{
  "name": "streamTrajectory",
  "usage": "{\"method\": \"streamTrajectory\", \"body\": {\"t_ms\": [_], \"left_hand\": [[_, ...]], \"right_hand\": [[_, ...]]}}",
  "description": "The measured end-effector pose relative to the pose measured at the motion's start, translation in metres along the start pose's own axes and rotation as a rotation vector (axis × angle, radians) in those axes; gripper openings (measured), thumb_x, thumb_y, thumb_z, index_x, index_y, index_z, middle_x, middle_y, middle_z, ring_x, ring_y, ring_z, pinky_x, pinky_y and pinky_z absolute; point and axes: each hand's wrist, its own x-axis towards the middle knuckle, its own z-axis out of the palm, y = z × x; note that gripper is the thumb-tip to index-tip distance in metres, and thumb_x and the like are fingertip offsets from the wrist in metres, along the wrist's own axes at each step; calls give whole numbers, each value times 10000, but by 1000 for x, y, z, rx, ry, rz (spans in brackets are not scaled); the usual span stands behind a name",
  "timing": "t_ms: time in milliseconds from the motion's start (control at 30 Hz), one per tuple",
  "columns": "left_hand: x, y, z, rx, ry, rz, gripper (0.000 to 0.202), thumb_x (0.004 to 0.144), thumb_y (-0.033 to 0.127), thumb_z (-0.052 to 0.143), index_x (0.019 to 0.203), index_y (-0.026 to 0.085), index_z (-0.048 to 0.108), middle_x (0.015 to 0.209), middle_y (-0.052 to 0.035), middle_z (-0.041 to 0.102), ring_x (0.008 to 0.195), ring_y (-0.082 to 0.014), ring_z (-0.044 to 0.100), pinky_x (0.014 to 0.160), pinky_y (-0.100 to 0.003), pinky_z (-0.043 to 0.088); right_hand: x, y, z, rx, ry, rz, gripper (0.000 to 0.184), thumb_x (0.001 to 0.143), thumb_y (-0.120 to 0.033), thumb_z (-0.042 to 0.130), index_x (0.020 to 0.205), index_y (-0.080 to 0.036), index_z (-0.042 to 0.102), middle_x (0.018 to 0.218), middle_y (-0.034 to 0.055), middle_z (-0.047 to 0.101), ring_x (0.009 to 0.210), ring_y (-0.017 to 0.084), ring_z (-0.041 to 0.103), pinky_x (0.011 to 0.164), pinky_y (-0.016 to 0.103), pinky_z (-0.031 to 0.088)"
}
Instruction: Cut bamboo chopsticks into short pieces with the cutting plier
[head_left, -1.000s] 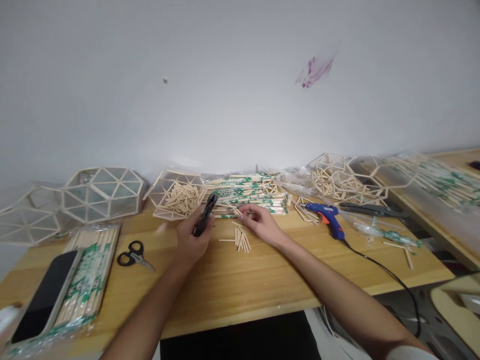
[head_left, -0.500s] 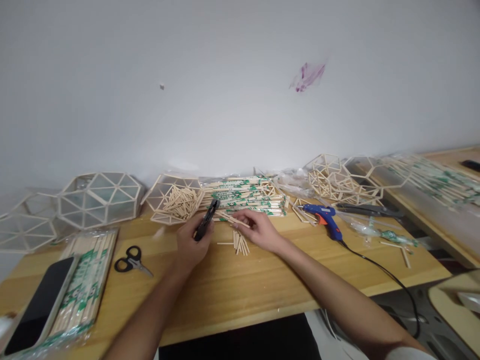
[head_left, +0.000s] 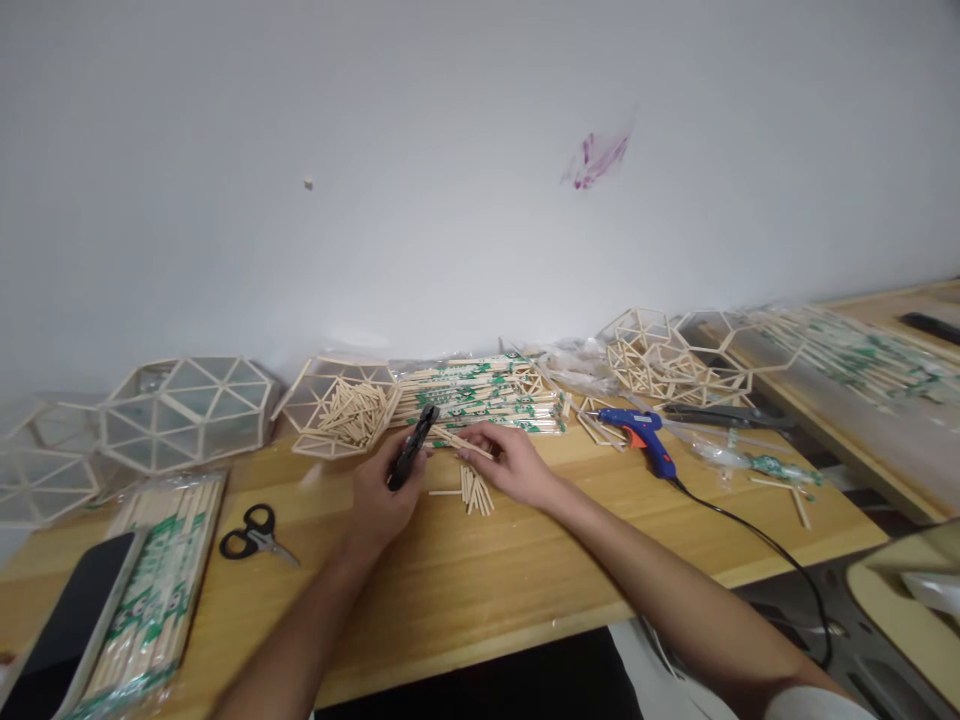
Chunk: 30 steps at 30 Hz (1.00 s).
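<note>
My left hand (head_left: 388,500) is wrapped around a black hand tool (head_left: 412,448) that looks like pliers or cutters, its head pointing up and away. My right hand (head_left: 511,463) pinches light wooden sticks (head_left: 469,443), whose far ends lie close to the tool's head; whether they touch I cannot tell. Just below the right fingers, a small pile of short cut sticks (head_left: 477,490) rests on the table. Behind both hands are wrapped chopsticks (head_left: 480,385) with green print. A bowl-shaped stick frame (head_left: 307,445) to the left holds many short stick pieces (head_left: 356,412).
Left on the wooden table (head_left: 465,600) lie scissors (head_left: 259,535), a chopstick pack (head_left: 161,575) and a phone (head_left: 71,625). Stick-and-panel domes (head_left: 191,412) stand behind them. To the right are a blue glue gun (head_left: 641,430), its black cord (head_left: 750,525) and more stick frames (head_left: 660,365).
The view has shifted slightly, so the table items sit a little further left. Both hands keep their grips, and the sticks in my right hand have tilted slightly.
</note>
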Motion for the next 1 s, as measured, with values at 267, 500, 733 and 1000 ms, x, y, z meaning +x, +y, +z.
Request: {"method": "streamTrajectory", "body": {"t_ms": [267,500,733,1000], "left_hand": [[2,0,-2,-27,-79,-16,415,897,357,644,1272,180,665,876,-44,783,757,-196,729,740,-288,575],[7,6,-1,62,-44,-38,261,940,358,580,1099,186,695,964,-54,759,863,-209,715,778,-303,557],[7,3,-2,216,-79,31,461,858,168,534,1314,191,589,1255,-107,698,1176,-270,655,1027,-422,511],[5,7,-3,326,-216,124,586,758,76,537,1329,203,577,1270,-109,700,1152,-287,665,1001,-451,530]], "right_hand": [[0,-1,0,24,11,3,266,942,-435,661,1085,-221,725,825,15,706,638,147,533,596,262,379],[0,-11,-6,410,-10,131,407,901,-569,665,1148,-247,632,716,-19,609,494,119,454,481,258,333],[0,-16,-11,400,40,75,407,867,-588,706,1074,-242,652,700,-8,598,594,154,513,553,277,371],[1,-8,-7,343,-22,68,393,878,-581,699,980,-201,695,755,27,697,620,147,550,584,271,399]]}}
